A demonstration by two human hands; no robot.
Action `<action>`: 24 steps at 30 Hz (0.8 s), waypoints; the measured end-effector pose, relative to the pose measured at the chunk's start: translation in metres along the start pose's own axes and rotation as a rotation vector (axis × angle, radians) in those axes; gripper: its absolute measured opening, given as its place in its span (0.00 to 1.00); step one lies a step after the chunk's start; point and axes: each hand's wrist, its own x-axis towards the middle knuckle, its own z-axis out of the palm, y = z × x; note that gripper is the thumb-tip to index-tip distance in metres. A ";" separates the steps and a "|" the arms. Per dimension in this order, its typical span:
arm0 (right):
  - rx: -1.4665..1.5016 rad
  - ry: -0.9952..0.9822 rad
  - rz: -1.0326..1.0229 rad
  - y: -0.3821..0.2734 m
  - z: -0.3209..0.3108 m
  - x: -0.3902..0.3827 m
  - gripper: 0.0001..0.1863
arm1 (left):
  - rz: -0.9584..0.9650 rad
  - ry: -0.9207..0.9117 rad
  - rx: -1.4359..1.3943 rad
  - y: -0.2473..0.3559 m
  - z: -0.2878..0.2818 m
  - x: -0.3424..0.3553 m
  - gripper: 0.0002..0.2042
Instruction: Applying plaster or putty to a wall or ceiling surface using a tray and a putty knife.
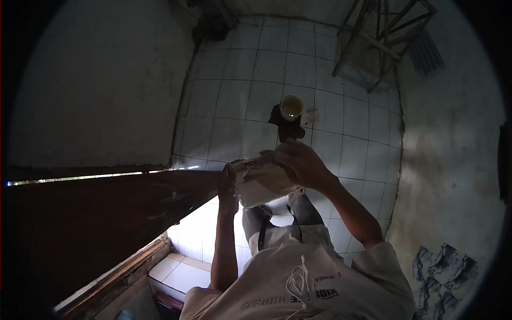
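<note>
In front of my waist I hold a pale, see-through, box-like plastic container or packet (265, 188) with rounded corners, tilted; I cannot make out exactly what it is. My left hand (228, 191) grips its left side. On its upper right edge lies my right hand (300, 161), with the fingers bent over the rim. Something whitish shows inside or through it. Beyond my hands, a round pale tub (291, 108) with an open top stands on the floor, next to a dark cloth-like thing (290, 131).
A brown wooden door (106, 213) stands at the left, with bright light behind it. A small pale packet (313, 116) lies beside the tub on the tiled floor (266, 66). A wooden frame (381, 42) leans at the far right. Grey patterned sheeting (444, 274) is at the lower right.
</note>
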 end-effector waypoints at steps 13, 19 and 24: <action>0.463 0.143 0.441 0.170 0.086 0.016 0.14 | -0.194 0.121 -0.034 -0.125 -0.016 0.082 0.14; 0.456 0.313 1.020 0.319 0.290 -0.130 0.13 | -0.046 0.300 0.075 -0.226 -0.057 0.116 0.14; 0.723 -0.118 1.031 0.328 0.477 -0.210 0.14 | -0.044 0.437 -0.014 -0.307 -0.081 0.138 0.15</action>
